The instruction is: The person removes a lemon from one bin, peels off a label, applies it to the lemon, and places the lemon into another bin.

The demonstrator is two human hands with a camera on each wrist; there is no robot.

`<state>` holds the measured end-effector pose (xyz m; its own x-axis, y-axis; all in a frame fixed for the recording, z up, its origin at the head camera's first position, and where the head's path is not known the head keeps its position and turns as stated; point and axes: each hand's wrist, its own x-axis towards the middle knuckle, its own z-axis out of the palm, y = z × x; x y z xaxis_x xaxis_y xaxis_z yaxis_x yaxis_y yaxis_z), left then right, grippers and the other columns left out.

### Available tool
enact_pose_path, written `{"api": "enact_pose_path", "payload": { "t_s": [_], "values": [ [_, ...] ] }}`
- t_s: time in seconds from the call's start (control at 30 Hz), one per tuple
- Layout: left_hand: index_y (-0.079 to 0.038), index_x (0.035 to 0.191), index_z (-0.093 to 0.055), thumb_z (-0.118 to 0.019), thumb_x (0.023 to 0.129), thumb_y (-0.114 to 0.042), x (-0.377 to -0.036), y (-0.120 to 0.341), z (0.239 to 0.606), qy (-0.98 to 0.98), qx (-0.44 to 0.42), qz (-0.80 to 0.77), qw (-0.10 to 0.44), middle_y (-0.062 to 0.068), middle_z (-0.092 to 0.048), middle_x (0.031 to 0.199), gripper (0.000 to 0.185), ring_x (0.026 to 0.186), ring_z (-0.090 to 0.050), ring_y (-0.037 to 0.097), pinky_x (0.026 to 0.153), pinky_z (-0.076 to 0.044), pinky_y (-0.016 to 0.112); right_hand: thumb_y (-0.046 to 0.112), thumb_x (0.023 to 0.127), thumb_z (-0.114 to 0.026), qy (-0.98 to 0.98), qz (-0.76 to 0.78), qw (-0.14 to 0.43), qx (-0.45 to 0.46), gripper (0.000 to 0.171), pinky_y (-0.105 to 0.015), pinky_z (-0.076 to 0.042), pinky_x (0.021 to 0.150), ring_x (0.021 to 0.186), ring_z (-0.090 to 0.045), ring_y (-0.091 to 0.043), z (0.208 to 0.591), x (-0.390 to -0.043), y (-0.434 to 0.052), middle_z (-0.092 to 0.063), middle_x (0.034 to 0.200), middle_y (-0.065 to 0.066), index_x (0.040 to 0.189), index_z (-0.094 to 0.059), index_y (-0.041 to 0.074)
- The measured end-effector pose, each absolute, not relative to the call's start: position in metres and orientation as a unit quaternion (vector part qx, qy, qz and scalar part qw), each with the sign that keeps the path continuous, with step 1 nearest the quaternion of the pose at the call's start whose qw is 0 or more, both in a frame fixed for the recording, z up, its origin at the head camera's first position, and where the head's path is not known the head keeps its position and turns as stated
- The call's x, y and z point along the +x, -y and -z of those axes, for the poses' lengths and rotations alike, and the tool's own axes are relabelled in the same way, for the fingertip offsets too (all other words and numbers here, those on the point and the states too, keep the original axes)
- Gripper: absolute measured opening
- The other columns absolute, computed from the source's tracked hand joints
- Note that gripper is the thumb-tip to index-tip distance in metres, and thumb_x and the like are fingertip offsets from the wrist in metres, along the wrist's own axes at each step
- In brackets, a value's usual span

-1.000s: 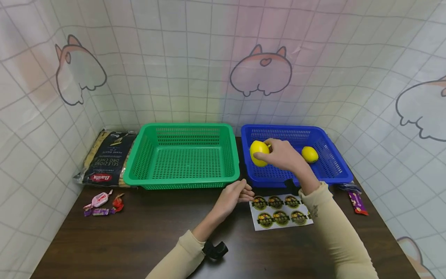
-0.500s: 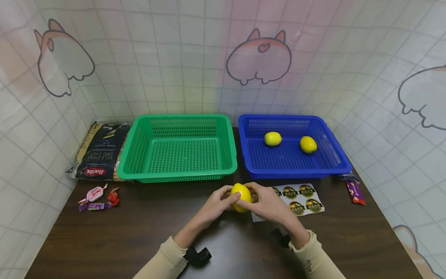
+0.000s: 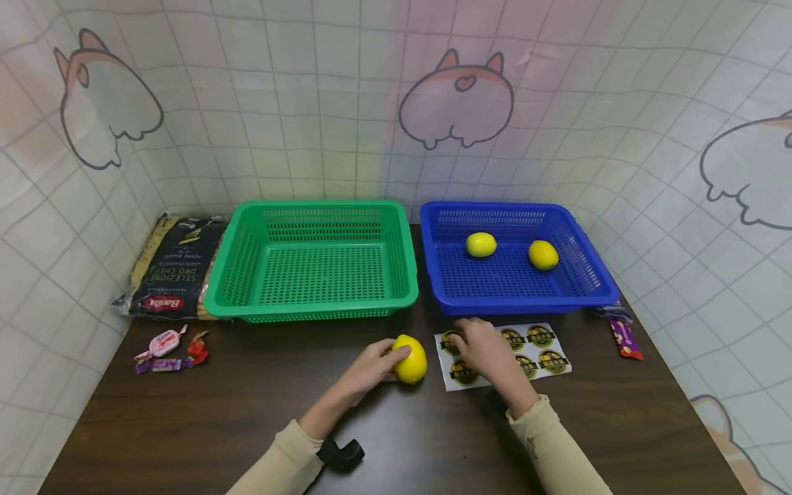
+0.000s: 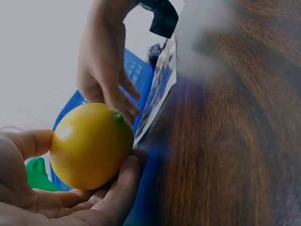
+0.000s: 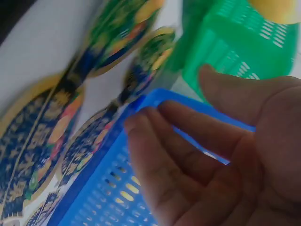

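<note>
A yellow lemon is held by my left hand above the front middle of the table. In the left wrist view the thumb and fingers wrap the lemon from both sides, and its green stem end faces the other hand. My right hand hovers over the left part of a white sheet of round stickers and hides some of them. In the right wrist view, thumb and fingers of the right hand stand apart with nothing between them. Contact with the sheet cannot be made out.
Behind the sheet stands a blue basket with two lemons. A green basket is to its left, beside a pasta bag. Several wrapped candies lie front left; a purple-wrapped bar lies at the right edge.
The right hand took a lemon out of the blue basket and brought it to the left hand. Both held it; now the right has let go and moved right over the stickers.
</note>
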<state>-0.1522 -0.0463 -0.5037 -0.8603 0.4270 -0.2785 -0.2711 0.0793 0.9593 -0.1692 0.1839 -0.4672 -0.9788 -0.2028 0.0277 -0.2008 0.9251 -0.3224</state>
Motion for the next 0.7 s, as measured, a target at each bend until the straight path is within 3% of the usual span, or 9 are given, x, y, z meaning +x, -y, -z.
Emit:
{"api": "enact_pose_path", "payload": {
  "t_s": [0.13,0.3,0.43,0.53,0.7],
  "values": [
    [0.009,0.137,-0.048,-0.056,0.101,-0.034,-0.152,0.046,0.505,-0.687,0.054,-0.676,0.259,0.024,-0.061,0.125,0.057,0.099,-0.066,0.015,0.089,-0.06,0.032,0.024,0.089,-0.074,-0.987,0.119,0.006,-0.105,0.033,-0.053,-0.058,0.078,0.097,-0.067,-0.039,0.475,-0.174,-0.189,-0.07,0.106,-0.02,0.114,-0.069,0.004],
    [0.008,0.138,-0.047,-0.056,0.101,-0.035,-0.151,0.045,0.506,-0.689,0.06,-0.672,0.265,0.023,-0.061,0.125,0.058,0.099,-0.065,0.014,0.089,-0.06,0.029,0.025,0.084,-0.08,-0.987,0.113,0.005,-0.113,0.032,-0.05,-0.058,0.081,0.096,-0.067,-0.035,0.48,-0.177,-0.189,-0.072,0.105,-0.015,0.111,-0.073,0.008],
    [0.008,0.138,-0.047,-0.056,0.101,-0.034,-0.15,0.044,0.507,-0.688,0.058,-0.674,0.261,0.022,-0.062,0.124,0.057,0.099,-0.065,0.014,0.09,-0.059,0.029,0.02,0.082,-0.082,-0.985,0.133,-0.004,-0.111,0.017,-0.04,-0.055,0.067,0.08,-0.065,-0.024,0.482,-0.18,-0.187,-0.068,0.087,-0.007,0.091,-0.07,0.012],
    [0.008,0.138,-0.047,-0.056,0.101,-0.034,-0.149,0.043,0.506,-0.688,0.056,-0.676,0.258,0.023,-0.062,0.124,0.056,0.099,-0.065,0.015,0.091,-0.06,0.031,0.018,0.081,-0.082,-0.985,0.134,-0.017,-0.11,0.021,-0.033,-0.048,0.057,0.068,-0.058,-0.018,0.483,-0.18,-0.185,-0.062,0.076,-0.003,0.08,-0.061,0.014],
    [0.008,0.138,-0.047,-0.056,0.101,-0.034,-0.15,0.04,0.504,-0.687,0.061,-0.676,0.261,0.023,-0.061,0.125,0.057,0.1,-0.065,0.015,0.092,-0.06,0.033,0.014,0.082,-0.081,-0.983,0.128,-0.028,-0.13,0.023,-0.031,-0.045,0.053,0.06,-0.057,-0.017,0.479,-0.177,-0.186,-0.062,0.07,-0.001,0.078,-0.059,0.013]
  ]
}}
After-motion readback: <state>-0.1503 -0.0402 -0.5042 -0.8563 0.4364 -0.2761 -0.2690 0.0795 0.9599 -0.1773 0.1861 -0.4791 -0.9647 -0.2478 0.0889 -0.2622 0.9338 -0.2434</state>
